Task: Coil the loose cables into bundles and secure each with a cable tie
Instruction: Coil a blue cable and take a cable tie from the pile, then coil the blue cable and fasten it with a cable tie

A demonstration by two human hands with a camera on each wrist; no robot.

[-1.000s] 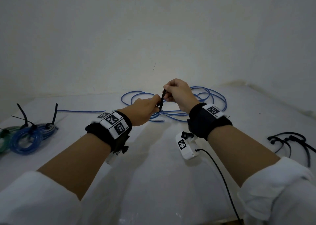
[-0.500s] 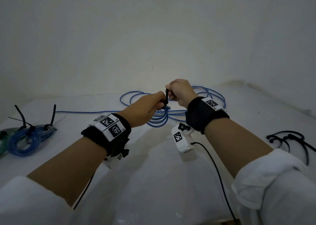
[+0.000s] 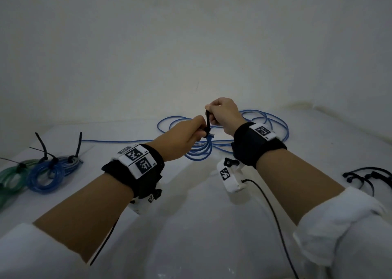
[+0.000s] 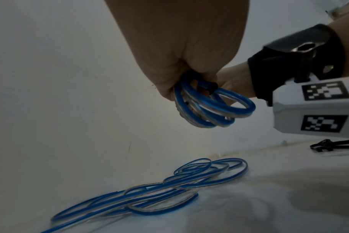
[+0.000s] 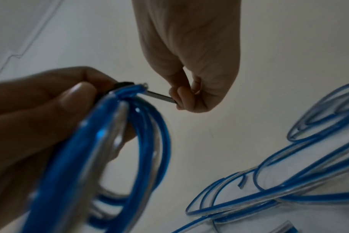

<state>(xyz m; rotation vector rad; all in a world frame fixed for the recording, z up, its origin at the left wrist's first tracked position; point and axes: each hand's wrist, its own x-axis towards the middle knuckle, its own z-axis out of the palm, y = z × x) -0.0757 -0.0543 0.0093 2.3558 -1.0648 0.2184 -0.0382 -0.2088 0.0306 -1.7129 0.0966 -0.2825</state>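
Note:
My left hand [image 3: 196,130] grips a small coil of blue cable [image 3: 200,152] that hangs below it, above the white table [image 3: 191,225]. A black cable tie [image 3: 208,121] wraps the top of the coil and its tail stands upright. My right hand [image 3: 214,115] pinches that tail just above the left hand. In the right wrist view the right hand's fingers [image 5: 181,97] hold the tie tail [image 5: 159,96], which leads to the coil [image 5: 141,141] in the left hand [image 5: 50,113]. In the left wrist view the coil [image 4: 213,110] shows under the left hand's fist [image 4: 179,63].
Loose blue cable [image 3: 269,121] lies spread on the table behind the hands. Two tied blue bundles [image 3: 45,173] and a green bundle [image 3: 10,178] lie at the far left. Spare black cable ties [image 3: 369,178] lie at the right. A white wall rises close behind.
Both hands have risen a little and lifted the coil off the loose cable. The right hand has drawn the tie tail upward, so the loop sits tighter on the coil.

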